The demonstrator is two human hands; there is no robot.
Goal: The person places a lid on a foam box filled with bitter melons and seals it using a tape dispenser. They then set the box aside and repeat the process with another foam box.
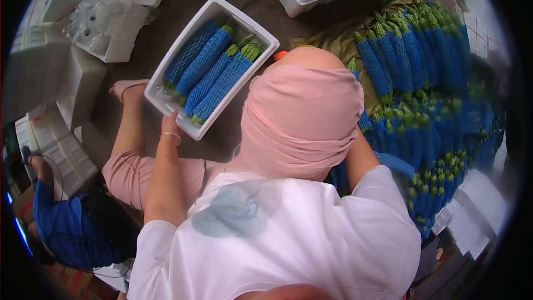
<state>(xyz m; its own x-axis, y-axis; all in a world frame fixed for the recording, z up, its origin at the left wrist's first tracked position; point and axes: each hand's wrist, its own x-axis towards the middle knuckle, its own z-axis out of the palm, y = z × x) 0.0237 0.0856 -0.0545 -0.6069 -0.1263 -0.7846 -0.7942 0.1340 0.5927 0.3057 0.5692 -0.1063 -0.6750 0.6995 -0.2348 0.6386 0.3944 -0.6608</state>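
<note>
A white foam box (156,90) stands tilted in view to the left of my raised knee. Inside it lie several long green bitter gourds in blue net sleeves (204,61), side by side. My left hand (170,124) is closed on the box's near left edge, its thumb at the rim and its other fingers mostly hidden. My right forearm goes down behind my pink-clad knee, which hides the right hand. That arm is nearest to a big pile of net-sleeved bitter gourds (397,58) on the right.
More white foam boxes (302,5) stand at the top, holding blue-sleeved produce. At the left are stacked foam boxes (83,86) and a clear plastic bag (95,22). A person in blue (83,228) is at lower left. An olive cloth (333,36) lies by the pile.
</note>
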